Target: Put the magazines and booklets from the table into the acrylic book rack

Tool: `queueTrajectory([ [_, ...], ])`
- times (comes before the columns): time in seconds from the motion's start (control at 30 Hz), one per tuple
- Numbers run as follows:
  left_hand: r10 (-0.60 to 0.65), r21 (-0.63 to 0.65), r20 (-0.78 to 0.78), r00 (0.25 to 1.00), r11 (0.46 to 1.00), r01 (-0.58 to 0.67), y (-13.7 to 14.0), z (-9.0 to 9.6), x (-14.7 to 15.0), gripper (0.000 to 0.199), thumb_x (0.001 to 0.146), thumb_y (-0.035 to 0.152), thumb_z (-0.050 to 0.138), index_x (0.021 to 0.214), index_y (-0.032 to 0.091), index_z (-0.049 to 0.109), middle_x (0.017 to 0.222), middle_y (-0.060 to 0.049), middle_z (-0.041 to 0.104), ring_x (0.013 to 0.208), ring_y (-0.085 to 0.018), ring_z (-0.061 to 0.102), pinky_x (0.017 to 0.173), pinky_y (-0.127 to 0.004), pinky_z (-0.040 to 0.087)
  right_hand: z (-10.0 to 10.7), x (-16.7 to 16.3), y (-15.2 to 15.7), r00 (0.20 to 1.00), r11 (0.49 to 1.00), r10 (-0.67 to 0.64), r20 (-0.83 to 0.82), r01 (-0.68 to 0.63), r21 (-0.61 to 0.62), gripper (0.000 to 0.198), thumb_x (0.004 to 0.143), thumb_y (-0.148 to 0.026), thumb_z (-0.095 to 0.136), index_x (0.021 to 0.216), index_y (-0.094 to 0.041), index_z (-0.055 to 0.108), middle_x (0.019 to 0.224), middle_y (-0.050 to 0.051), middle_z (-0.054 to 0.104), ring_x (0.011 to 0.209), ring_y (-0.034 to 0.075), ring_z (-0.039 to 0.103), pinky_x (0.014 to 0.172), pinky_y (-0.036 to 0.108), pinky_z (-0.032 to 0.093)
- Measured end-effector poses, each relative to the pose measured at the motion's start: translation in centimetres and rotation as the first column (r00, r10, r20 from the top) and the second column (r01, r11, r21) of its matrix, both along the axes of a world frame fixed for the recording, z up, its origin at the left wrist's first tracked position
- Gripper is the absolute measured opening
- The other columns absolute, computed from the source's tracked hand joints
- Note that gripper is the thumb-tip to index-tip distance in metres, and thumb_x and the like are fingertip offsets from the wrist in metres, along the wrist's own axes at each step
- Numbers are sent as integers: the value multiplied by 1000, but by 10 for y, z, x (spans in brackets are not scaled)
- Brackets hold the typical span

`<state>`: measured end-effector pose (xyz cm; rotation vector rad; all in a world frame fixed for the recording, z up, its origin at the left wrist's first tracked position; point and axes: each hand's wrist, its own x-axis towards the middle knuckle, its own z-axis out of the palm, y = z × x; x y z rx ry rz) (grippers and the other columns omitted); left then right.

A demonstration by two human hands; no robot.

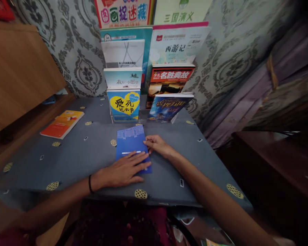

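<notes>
A thin blue booklet (130, 141) lies on the cloth-covered table (92, 160) in front of me, with pale line patterns along its top and a small white label lower down. My left hand (125, 169) rests flat across its lower part, fingers spread, hiding some of the cover. At the booklet's right edge, my right hand (157, 145) pinches the cover between thumb and fingers. Just behind stand a yellow-and-blue book (124, 106) and a dark blue book (168, 108) in a clear stand.
Several more books rise in tiers behind, among them a red-and-black book (170, 80) and a white book (123, 78). An orange book (63, 124) lies at the left of the table. A wooden cabinet (20, 71) borders the left side, and a purple curtain (236, 95) hangs at right.
</notes>
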<state>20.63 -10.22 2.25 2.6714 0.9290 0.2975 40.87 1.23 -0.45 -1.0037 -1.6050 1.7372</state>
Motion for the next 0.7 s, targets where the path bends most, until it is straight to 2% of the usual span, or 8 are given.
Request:
queueTrajectory([
  [0.1,-166,-152,98,981,972,179,-8,11,-5,36,104,31,45,135,27,61,146,-2,59,141,-17,48,122,-35,32,1,0,0,1000,1000,0,4,0,13,42,66,-54,81,65,-19,58,54,-5,58,49,9,53,44,20,46],
  [0.17,-125,-194,147,981,969,153,1,21,-10,37,106,29,36,131,25,63,142,1,63,137,-15,53,117,-31,39,3,0,-1,1000,1000,-3,3,3,31,41,68,-54,80,66,-20,58,55,-5,57,49,9,52,44,20,45],
  [0.23,14,-89,148,989,996,-1,20,31,-14,40,106,28,37,139,19,56,153,-4,52,143,-21,46,118,-37,38,5,-1,-2,1000,998,7,-8,-6,55,41,70,-55,79,66,-20,57,55,-5,56,48,9,52,43,20,44],
  [0.33,75,156,18,997,985,-77,54,45,-16,57,101,34,52,152,15,36,165,-15,29,155,-30,20,126,-54,17,10,-2,-5,997,993,70,-32,-66,102,41,73,-55,77,68,-20,57,57,-6,57,48,8,52,45,21,44],
  [0.4,29,223,-96,995,975,-7,72,51,-14,65,97,40,59,152,17,34,164,-15,30,156,-31,14,126,-57,8,13,-2,-7,991,983,132,-38,-126,133,42,75,-57,76,68,-20,58,58,-5,57,49,9,53,47,22,45],
  [0.47,-3,247,-177,984,968,48,83,55,-13,57,95,43,62,144,19,45,153,-14,47,152,-31,27,125,-57,9,15,-2,-9,984,974,175,-39,-167,153,43,77,-59,74,70,-19,60,59,-5,58,51,9,54,50,22,46],
  [0.6,-9,197,-223,975,979,54,92,61,-17,24,99,39,54,105,18,65,102,-8,70,105,-24,63,103,-41,43,19,1,-11,984,975,174,-42,-166,148,44,76,-61,75,80,-18,67,61,-6,58,53,8,50,50,20,39],
  [0.7,2,89,-154,988,996,12,96,68,-30,25,101,34,48,89,19,64,82,-3,66,78,-17,61,73,-26,44,22,3,-10,988,984,141,-55,-134,115,47,70,-62,80,80,-18,69,65,-5,62,55,8,51,51,20,38],
])
